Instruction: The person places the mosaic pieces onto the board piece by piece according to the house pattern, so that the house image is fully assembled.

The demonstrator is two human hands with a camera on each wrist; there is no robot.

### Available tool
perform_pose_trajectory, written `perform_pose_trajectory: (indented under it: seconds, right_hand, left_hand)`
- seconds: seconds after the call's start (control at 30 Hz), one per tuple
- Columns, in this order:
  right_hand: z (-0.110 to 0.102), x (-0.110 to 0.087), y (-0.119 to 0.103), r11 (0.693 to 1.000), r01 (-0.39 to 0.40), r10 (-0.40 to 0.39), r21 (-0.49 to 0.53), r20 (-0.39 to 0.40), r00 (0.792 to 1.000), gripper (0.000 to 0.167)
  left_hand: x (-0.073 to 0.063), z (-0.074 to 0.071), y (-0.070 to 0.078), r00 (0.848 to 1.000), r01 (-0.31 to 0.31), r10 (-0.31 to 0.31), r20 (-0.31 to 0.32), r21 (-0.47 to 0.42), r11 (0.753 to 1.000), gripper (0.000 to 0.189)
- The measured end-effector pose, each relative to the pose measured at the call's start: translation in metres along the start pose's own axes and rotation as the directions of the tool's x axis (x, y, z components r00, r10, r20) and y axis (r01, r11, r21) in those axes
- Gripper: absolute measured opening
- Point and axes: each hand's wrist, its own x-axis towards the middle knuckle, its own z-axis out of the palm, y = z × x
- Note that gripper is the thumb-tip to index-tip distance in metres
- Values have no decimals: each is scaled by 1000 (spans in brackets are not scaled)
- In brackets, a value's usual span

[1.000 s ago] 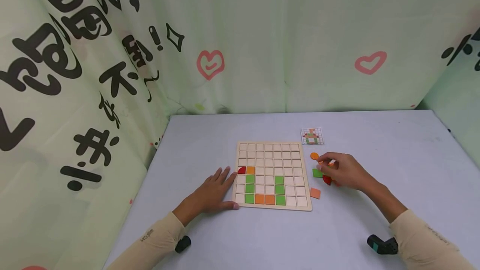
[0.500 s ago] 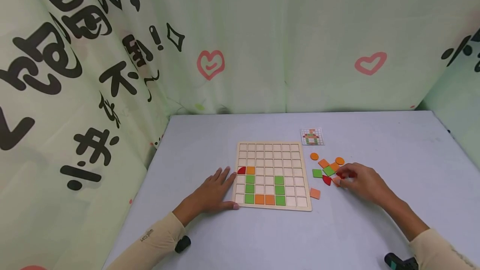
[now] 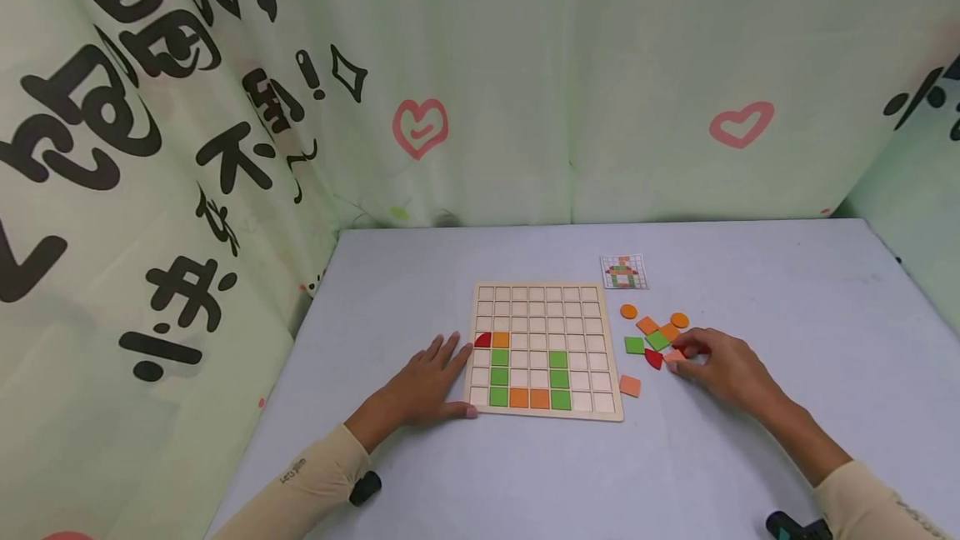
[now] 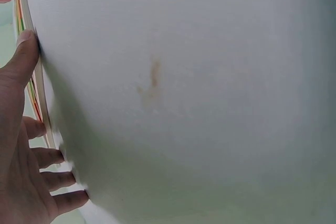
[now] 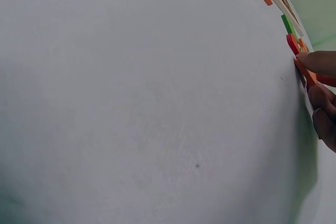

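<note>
A pale wooden grid board lies flat, with green and orange square tiles and one red quarter-round tile in its cells. Along the board's left edge rests my left hand, fingers spread and fairly straight, thumb at the near left corner. My right hand is at the right end of a small pile of loose tiles. Its thumb and fingertips close around a red tile, mostly hidden by the fingers. An orange tile lies right under the thumb. Beside it is another red quarter-round tile.
Loose green tiles, orange squares and orange discs lie right of the board. A single orange tile sits near its right edge. Behind them is a small pattern card. A light green curtain hangs beyond the white-covered table.
My right hand has moved right, from above the pile's left part to its right end, uncovering several tiles. During the last half second it barely shifts. The left hand stays on the board.
</note>
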Motion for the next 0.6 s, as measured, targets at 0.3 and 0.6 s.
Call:
perform_pose_trajectory:
  seconds: [0.3, 0.6]
  right_hand:
    - [0, -4, -3, 999, 44, -44, -23, 4, 999, 30]
    - [-1, -4, -5, 998, 56, -55, -26, 9, 998, 28]
  left_hand:
    - [0, 0, 0, 1000, 1, -1, -7, 5, 1000, 100]
    - [0, 0, 1, 1000, 4, -5, -6, -6, 1000, 100]
